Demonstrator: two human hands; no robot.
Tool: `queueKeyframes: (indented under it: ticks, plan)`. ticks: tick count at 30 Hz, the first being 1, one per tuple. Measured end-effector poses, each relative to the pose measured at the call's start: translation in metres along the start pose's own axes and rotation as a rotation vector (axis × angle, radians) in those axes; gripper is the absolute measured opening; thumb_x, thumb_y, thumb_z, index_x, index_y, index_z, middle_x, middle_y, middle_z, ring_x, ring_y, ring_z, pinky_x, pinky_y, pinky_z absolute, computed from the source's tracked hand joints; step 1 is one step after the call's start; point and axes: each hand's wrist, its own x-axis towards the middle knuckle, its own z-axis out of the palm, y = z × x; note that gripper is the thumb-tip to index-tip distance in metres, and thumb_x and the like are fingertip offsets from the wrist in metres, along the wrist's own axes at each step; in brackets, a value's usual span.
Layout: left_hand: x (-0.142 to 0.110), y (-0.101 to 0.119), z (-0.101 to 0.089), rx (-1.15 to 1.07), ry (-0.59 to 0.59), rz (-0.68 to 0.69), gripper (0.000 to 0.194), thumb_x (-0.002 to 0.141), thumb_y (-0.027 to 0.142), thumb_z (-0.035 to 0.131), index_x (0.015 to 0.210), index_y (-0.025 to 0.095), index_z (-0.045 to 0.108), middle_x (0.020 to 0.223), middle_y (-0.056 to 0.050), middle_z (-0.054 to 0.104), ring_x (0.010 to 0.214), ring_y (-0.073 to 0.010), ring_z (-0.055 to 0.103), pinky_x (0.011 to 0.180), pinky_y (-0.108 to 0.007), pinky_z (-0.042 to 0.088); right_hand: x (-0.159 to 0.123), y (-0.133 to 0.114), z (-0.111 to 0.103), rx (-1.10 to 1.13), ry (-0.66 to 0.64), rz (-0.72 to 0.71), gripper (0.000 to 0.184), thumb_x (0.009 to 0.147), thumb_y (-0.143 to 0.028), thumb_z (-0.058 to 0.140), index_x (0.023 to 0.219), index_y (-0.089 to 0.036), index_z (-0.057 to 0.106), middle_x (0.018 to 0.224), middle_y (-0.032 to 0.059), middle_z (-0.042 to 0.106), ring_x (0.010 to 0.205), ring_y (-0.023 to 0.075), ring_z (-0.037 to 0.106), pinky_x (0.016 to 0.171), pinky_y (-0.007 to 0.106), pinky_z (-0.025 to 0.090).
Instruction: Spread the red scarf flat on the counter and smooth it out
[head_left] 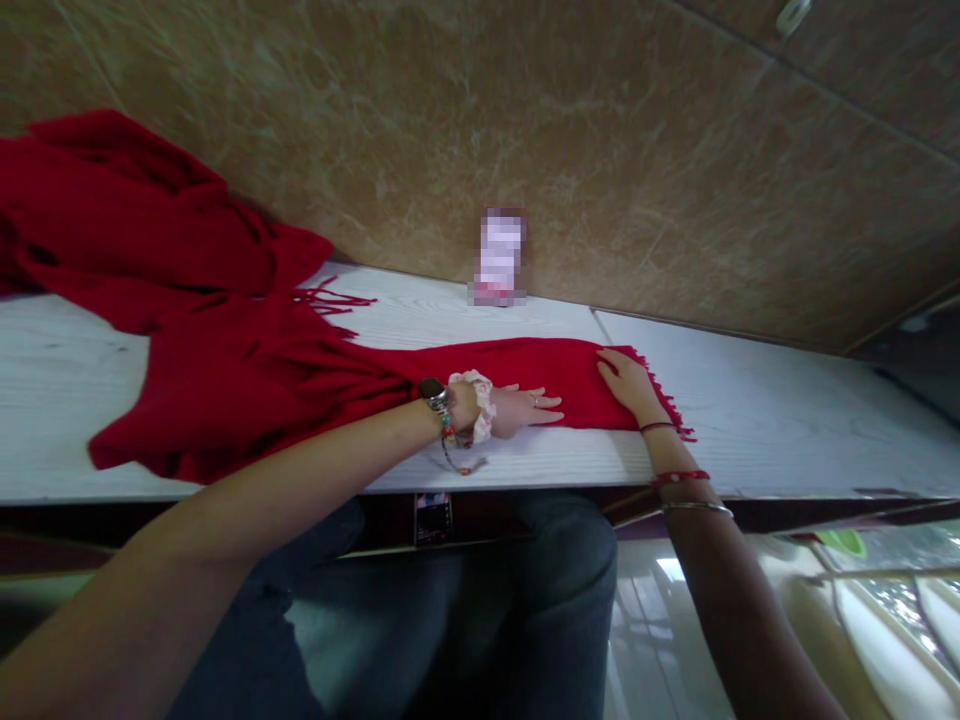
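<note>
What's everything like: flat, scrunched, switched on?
Red cloth: smooth toward the picture's right, rumpled toward its left.
Left hand: open, flat on the cloth.
Right hand: open, on the cloth's fringed end.
Phone below the tabletop: screen lit.
Watch: worn, dial dark.
Blurred thing by the wall: cannot tell.

The scarf [330,375] is matt cloth, the tabletop [772,410] wood-grained.

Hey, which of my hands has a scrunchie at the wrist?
Your left hand: a pale scrunchie circles its wrist. The right hand has thin bracelets instead.
</note>
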Motion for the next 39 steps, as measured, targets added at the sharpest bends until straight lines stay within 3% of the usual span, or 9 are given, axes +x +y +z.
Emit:
queueKeyframes:
  ticks: [4, 8, 11, 14, 18, 22, 30, 33, 39]
  plan:
    - [-0.007, -0.009, 0.007, 0.065, 0.092, 0.046, 0.076, 0.063, -0.001, 0.038, 0.131, 0.034, 0.033, 0.143, 0.004, 0.023, 0.131, -0.0202, 0.020, 0.101, -0.048, 0.025, -0.003, -0.009, -0.006, 0.010, 0.036, -0.068, 0.034, 0.080, -0.020, 0.039, 0.104, -0.012, 0.061, 0.109, 0.0107, 0.062, 0.105, 0.0213, 0.054, 0.094, 0.040, 0.040]
    - [-0.001, -0.005, 0.010, 0.132, 0.190, 0.057, 0.055, 0.075, 0.006, 0.039, 0.124, 0.031, 0.043, 0.136, -0.001, 0.038, 0.124, -0.0216, 0.035, 0.092, -0.042, 0.038, -0.017, -0.029, -0.015, 0.092, 0.083, -0.197, 0.030, 0.081, -0.021, 0.039, 0.097, -0.019, 0.064, 0.101, 0.0060, 0.066, 0.098, 0.0200, 0.058, 0.090, 0.039, 0.044]
    - [0.006, 0.004, 0.006, 0.193, 0.269, 0.017, 0.041, 0.079, 0.011, 0.042, 0.116, 0.027, 0.051, 0.124, -0.003, 0.050, 0.110, -0.0198, 0.048, 0.083, -0.033, 0.044, -0.032, -0.042, -0.022, 0.172, 0.008, -0.305, 0.026, 0.082, -0.024, 0.042, 0.093, -0.020, 0.065, 0.093, 0.0052, 0.067, 0.089, 0.0189, 0.061, 0.083, 0.037, 0.048]
    - [0.010, 0.008, 0.001, 0.213, 0.349, -0.033, 0.030, 0.082, 0.016, 0.043, 0.108, 0.025, 0.055, 0.112, -0.003, 0.056, 0.097, -0.0159, 0.054, 0.074, -0.026, 0.044, -0.044, -0.048, -0.031, 0.204, -0.074, -0.400, 0.023, 0.082, -0.025, 0.045, 0.096, -0.020, 0.064, 0.095, 0.0055, 0.067, 0.092, 0.0186, 0.060, 0.084, 0.036, 0.048]
    - [0.012, 0.004, -0.003, 0.222, 0.391, -0.087, 0.026, 0.088, 0.024, 0.037, 0.102, 0.024, 0.059, 0.099, -0.002, 0.060, 0.085, -0.0138, 0.058, 0.062, -0.022, 0.043, -0.054, -0.049, -0.042, 0.164, -0.138, -0.420, 0.026, 0.082, -0.028, 0.048, 0.103, -0.020, 0.061, 0.101, 0.0066, 0.065, 0.096, 0.0199, 0.058, 0.085, 0.038, 0.047]
    - [0.012, 0.000, -0.007, 0.250, 0.408, -0.121, 0.025, 0.089, 0.026, 0.037, 0.100, 0.024, 0.060, 0.099, -0.001, 0.062, 0.087, -0.0142, 0.058, 0.058, -0.021, 0.040, -0.059, -0.049, -0.039, 0.097, -0.151, -0.467, 0.027, 0.082, -0.028, 0.048, 0.106, -0.019, 0.059, 0.104, 0.0076, 0.063, 0.098, 0.0208, 0.056, 0.086, 0.039, 0.047]
    - [0.007, 0.008, 0.002, 0.432, 0.479, -0.047, 0.022, 0.088, 0.020, 0.038, 0.102, 0.020, 0.056, 0.091, -0.004, 0.062, 0.080, -0.0147, 0.058, 0.049, -0.023, 0.035, -0.072, -0.052, -0.035, -0.105, 0.049, -0.333, 0.024, 0.081, -0.019, 0.043, 0.099, -0.017, 0.059, 0.094, 0.0106, 0.060, 0.090, 0.0230, 0.056, 0.076, 0.036, 0.049]
    - [0.007, 0.011, 0.005, 0.481, 0.540, -0.010, 0.022, 0.089, 0.019, 0.037, 0.102, 0.019, 0.055, 0.091, -0.006, 0.060, 0.081, -0.0150, 0.058, 0.051, -0.023, 0.035, -0.074, -0.046, -0.034, -0.105, 0.092, -0.302, 0.020, 0.077, -0.014, 0.044, 0.091, -0.018, 0.058, 0.086, 0.0091, 0.060, 0.085, 0.0227, 0.055, 0.075, 0.036, 0.048]
    - [0.011, 0.006, 0.009, 0.500, 0.553, -0.033, 0.017, 0.087, 0.021, 0.043, 0.096, 0.017, 0.057, 0.084, -0.005, 0.061, 0.076, -0.0154, 0.058, 0.053, -0.024, 0.036, -0.076, -0.033, -0.024, -0.056, 0.227, -0.275, 0.014, 0.079, -0.015, 0.044, 0.083, -0.019, 0.057, 0.079, 0.0063, 0.063, 0.077, 0.0201, 0.058, 0.072, 0.033, 0.048]
